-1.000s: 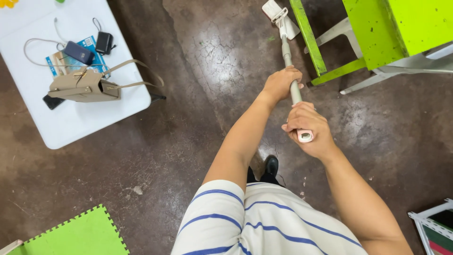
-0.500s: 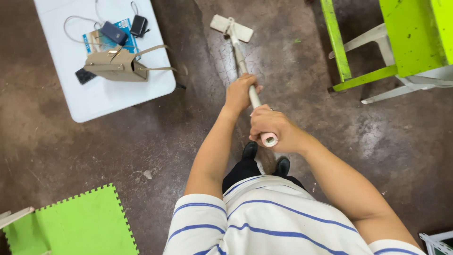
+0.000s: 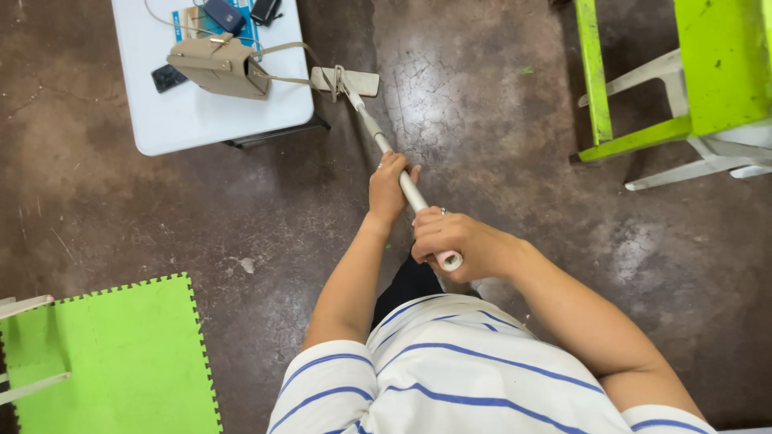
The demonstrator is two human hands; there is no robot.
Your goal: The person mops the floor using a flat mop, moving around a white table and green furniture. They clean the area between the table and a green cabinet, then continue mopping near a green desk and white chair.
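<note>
Both hands are closed tight on the mop [image 3: 378, 133], the left hand [image 3: 388, 189] far up the pole and the right hand [image 3: 450, 241] near its top, its flat head on the floor [image 3: 482, 104] by the white counter [image 3: 209, 120], so push flat and mind the bag strap [image 3: 281, 79].

Cracked brown concrete floor [image 3: 498, 104]; a white table [image 3: 201, 120] top left, green furniture [image 3: 708, 72] top right, green foam mat [image 3: 112, 362] bottom left.

Slim white mop [image 3: 378, 137], handle slanted, flat head on dark floor beside table
</note>
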